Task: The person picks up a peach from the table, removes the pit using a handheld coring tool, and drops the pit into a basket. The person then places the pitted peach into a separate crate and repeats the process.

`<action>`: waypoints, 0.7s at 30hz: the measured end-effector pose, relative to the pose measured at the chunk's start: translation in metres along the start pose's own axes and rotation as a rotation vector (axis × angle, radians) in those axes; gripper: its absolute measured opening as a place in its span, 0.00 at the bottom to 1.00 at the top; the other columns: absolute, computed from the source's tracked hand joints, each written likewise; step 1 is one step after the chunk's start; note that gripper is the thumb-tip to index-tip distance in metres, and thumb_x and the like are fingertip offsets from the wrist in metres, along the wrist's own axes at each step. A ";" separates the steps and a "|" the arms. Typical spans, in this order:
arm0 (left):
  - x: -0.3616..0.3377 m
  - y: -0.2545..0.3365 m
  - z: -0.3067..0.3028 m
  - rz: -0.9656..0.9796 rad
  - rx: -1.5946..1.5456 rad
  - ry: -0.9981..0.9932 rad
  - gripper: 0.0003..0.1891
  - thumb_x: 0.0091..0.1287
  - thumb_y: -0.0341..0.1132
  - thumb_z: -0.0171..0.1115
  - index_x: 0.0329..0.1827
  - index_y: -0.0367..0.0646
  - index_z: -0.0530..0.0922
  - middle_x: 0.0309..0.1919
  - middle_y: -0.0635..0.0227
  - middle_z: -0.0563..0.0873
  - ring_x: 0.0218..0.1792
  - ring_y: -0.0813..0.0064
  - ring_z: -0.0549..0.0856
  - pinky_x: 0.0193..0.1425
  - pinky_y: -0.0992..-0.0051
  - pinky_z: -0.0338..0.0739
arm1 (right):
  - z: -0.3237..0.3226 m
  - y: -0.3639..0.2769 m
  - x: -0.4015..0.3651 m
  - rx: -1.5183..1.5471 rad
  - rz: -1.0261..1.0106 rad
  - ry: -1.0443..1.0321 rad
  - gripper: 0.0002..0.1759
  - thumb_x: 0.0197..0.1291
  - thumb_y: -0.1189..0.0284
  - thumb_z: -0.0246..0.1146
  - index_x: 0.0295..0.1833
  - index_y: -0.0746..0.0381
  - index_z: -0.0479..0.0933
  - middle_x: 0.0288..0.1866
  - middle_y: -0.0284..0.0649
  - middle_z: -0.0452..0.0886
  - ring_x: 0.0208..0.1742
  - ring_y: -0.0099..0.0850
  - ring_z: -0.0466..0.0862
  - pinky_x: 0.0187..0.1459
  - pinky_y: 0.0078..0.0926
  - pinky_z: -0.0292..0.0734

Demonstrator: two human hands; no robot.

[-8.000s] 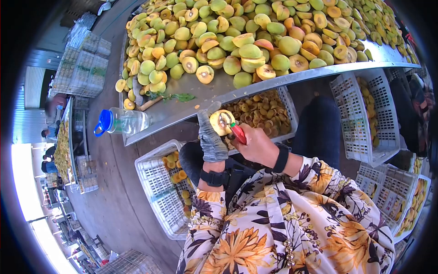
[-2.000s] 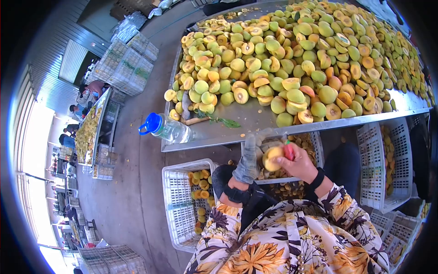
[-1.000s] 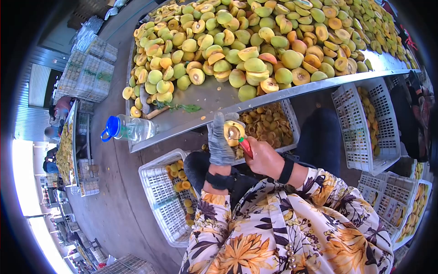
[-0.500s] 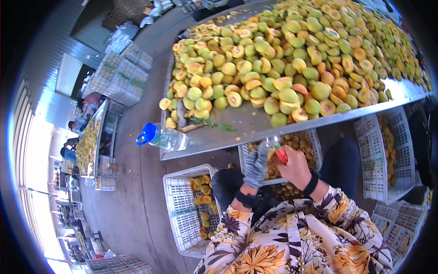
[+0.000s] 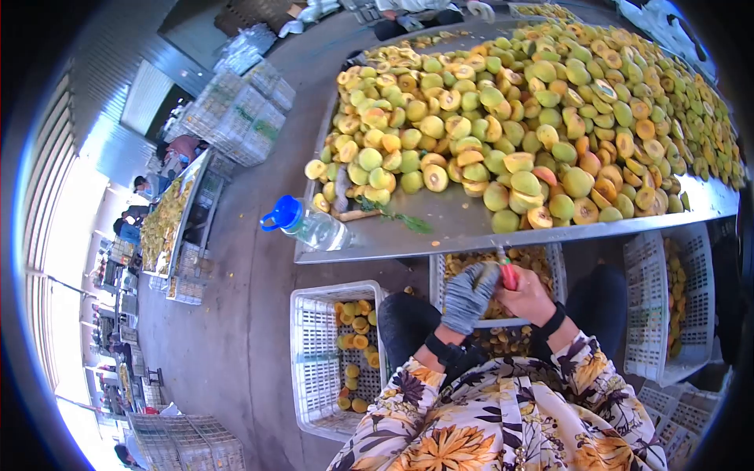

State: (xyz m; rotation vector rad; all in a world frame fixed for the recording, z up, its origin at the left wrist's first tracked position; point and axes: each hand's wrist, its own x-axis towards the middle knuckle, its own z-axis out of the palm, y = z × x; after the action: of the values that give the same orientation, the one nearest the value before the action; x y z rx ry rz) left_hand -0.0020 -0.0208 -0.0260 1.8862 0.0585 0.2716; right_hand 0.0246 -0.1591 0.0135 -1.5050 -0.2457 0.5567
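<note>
My left hand [image 5: 468,298], in a grey striped glove, is closed with its fingers curled; what lies in them is mostly hidden. My bare right hand [image 5: 531,298] is wrapped around a red-handled tool [image 5: 510,277] with a thin metal end pointing up toward the table edge. The two hands meet above a white crate [image 5: 559,271] of cut yellow fruit pieces between my knees. Beyond them, a heap of halved peaches [image 5: 487,118], green-yellow outside with orange flesh, covers much of the metal table [image 5: 463,216].
A blue-capped water bottle [image 5: 310,224] lies at the table's near left corner, beside a leafy sprig [image 5: 404,220]. A white crate [image 5: 306,385] with some peach halves stands left; another crate [image 5: 640,314] stands right. People work at a farther table [image 5: 184,224].
The view has shifted, so the table and crates sit differently in the picture. My gloved fingers have moved in over the tool's side; the red-handled tool stays in my right hand.
</note>
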 end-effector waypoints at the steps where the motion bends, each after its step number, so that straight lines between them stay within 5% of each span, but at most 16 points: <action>1: 0.003 0.011 0.002 -0.041 -0.220 0.056 0.11 0.65 0.37 0.55 0.42 0.40 0.80 0.35 0.63 0.84 0.35 0.70 0.82 0.43 0.73 0.75 | 0.003 0.009 0.005 -0.151 -0.079 0.047 0.10 0.49 0.75 0.65 0.37 0.64 0.73 0.22 0.32 0.73 0.24 0.22 0.70 0.29 0.21 0.69; 3: 0.004 0.019 -0.002 0.149 -0.188 0.099 0.13 0.68 0.40 0.51 0.42 0.40 0.79 0.36 0.64 0.83 0.38 0.76 0.80 0.46 0.75 0.73 | 0.008 0.013 0.001 -0.304 -0.114 0.200 0.14 0.47 0.72 0.67 0.39 0.65 0.73 0.24 0.37 0.75 0.26 0.24 0.72 0.32 0.23 0.70; 4: 0.001 -0.018 0.000 0.084 -0.378 -0.016 0.11 0.68 0.33 0.52 0.47 0.35 0.74 0.45 0.62 0.78 0.45 0.72 0.77 0.50 0.73 0.73 | 0.012 0.007 0.000 -0.311 -0.094 0.304 0.16 0.47 0.70 0.68 0.40 0.65 0.73 0.25 0.40 0.76 0.28 0.25 0.73 0.33 0.23 0.71; 5: 0.006 -0.007 -0.007 -0.191 -0.567 -0.002 0.15 0.69 0.40 0.51 0.44 0.36 0.76 0.39 0.64 0.81 0.39 0.74 0.79 0.46 0.76 0.74 | 0.013 0.008 0.000 -0.303 -0.188 0.359 0.17 0.46 0.69 0.68 0.41 0.65 0.73 0.26 0.41 0.77 0.28 0.26 0.75 0.33 0.24 0.71; 6: 0.007 0.001 -0.007 -0.248 -0.620 0.032 0.19 0.69 0.45 0.49 0.42 0.36 0.77 0.34 0.66 0.82 0.35 0.77 0.80 0.43 0.78 0.74 | 0.013 0.009 0.000 -0.295 -0.292 0.407 0.19 0.46 0.68 0.69 0.42 0.65 0.73 0.26 0.42 0.78 0.28 0.27 0.76 0.33 0.26 0.72; 10: 0.005 -0.017 -0.001 -0.279 -0.627 0.172 0.22 0.67 0.49 0.50 0.44 0.35 0.77 0.36 0.65 0.82 0.36 0.77 0.80 0.43 0.78 0.75 | 0.014 0.004 -0.007 -0.554 -0.316 0.318 0.15 0.47 0.69 0.67 0.38 0.63 0.73 0.26 0.47 0.78 0.28 0.44 0.80 0.29 0.32 0.74; 18: 0.005 0.000 -0.002 -0.164 -0.517 -0.030 0.25 0.66 0.53 0.51 0.46 0.36 0.76 0.40 0.61 0.83 0.41 0.75 0.80 0.49 0.74 0.73 | 0.005 0.010 -0.009 -0.706 -0.547 0.199 0.10 0.43 0.72 0.65 0.32 0.59 0.73 0.21 0.44 0.76 0.24 0.43 0.78 0.25 0.33 0.73; 19: 0.007 -0.002 -0.003 -0.212 -0.523 -0.023 0.27 0.66 0.46 0.54 0.61 0.42 0.57 0.34 0.57 0.82 0.34 0.74 0.82 0.42 0.77 0.77 | 0.005 0.010 -0.009 -0.700 -0.572 0.140 0.09 0.42 0.72 0.64 0.32 0.58 0.73 0.20 0.43 0.75 0.23 0.42 0.78 0.24 0.34 0.73; 21: 0.011 -0.027 -0.003 -0.368 -0.679 -0.003 0.24 0.66 0.52 0.51 0.52 0.40 0.66 0.33 0.59 0.82 0.34 0.71 0.82 0.41 0.74 0.77 | 0.009 0.000 -0.018 -0.659 -0.609 -0.038 0.08 0.43 0.73 0.65 0.32 0.57 0.74 0.19 0.42 0.75 0.21 0.42 0.78 0.23 0.32 0.73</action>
State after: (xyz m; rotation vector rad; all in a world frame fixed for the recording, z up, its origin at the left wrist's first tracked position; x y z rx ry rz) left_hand 0.0110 -0.0071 -0.0487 1.1714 0.2734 0.0231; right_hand 0.0048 -0.1604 0.0177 -1.9255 -0.9492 -0.0024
